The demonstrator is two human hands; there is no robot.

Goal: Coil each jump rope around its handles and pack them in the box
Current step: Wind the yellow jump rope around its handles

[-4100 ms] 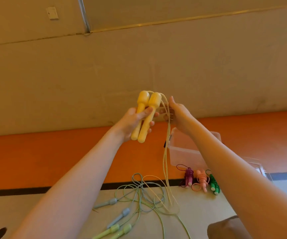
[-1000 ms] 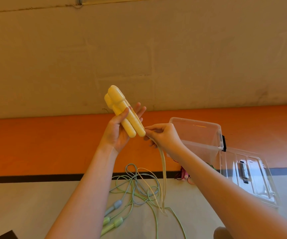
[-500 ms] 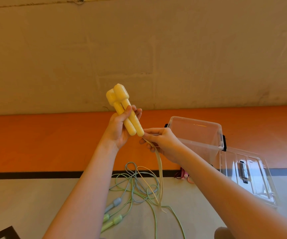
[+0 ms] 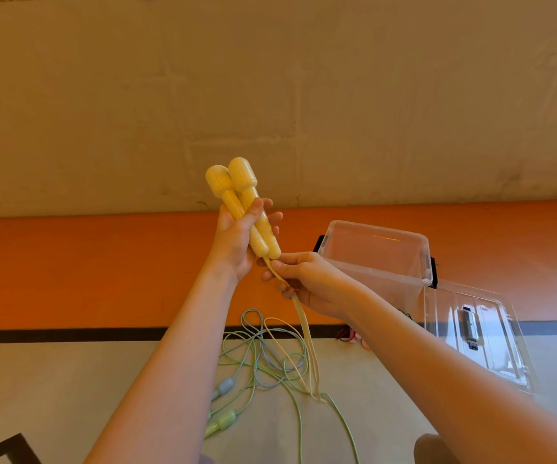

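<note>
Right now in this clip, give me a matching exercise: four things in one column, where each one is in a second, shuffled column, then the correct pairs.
Things
1. yellow handles
2. yellow rope
3. clear box
4. green and blue ropes

Places
A. loose in a tangle on the floor
B. standing open by the orange band, its clear lid lying beside it
C. gripped together in the left hand
D. pinched by the right hand just below the handles, hanging down to the floor

Pairs: 1-C, 2-D, 3-B, 4-A
</note>
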